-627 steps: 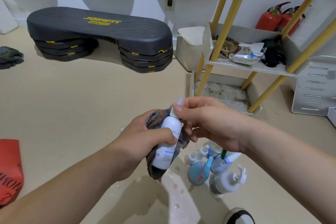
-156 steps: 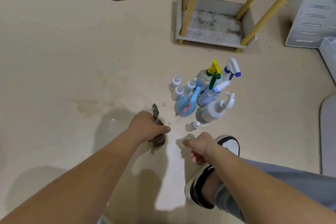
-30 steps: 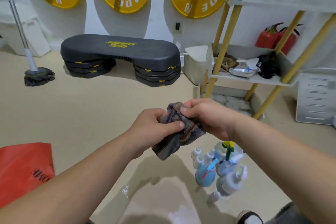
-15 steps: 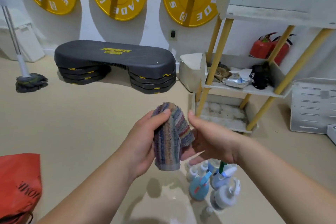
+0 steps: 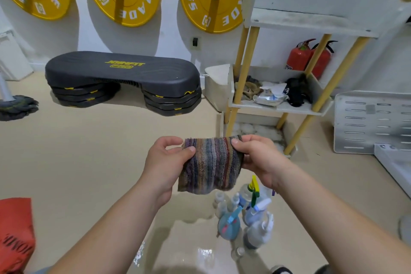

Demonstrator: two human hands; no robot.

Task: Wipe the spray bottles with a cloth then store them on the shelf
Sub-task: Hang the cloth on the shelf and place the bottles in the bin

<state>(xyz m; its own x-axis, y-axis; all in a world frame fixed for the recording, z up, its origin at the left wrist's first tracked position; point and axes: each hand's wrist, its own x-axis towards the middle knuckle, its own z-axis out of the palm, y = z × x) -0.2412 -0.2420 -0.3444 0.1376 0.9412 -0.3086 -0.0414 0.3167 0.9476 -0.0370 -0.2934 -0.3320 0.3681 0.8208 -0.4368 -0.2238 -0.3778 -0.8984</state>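
The cloth [image 5: 210, 163] hides the fingers of both hands behind it, and covers the top part of the spray bottles [image 5: 244, 216], which are blurred, so no. of bottles is not clear. The mop [image 5: 16, 107] and red bag [image 5: 15, 236] are cut by the left edge, approx. half visible.

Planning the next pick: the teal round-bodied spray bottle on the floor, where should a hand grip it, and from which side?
Probably the neck just under the trigger head, from above. The teal spray bottle stands upright, its body wide and rounded. Other bottles crowd its right and rear, so come down from its open left side. Both the left hand and right hand hold the cloth; one must release first.
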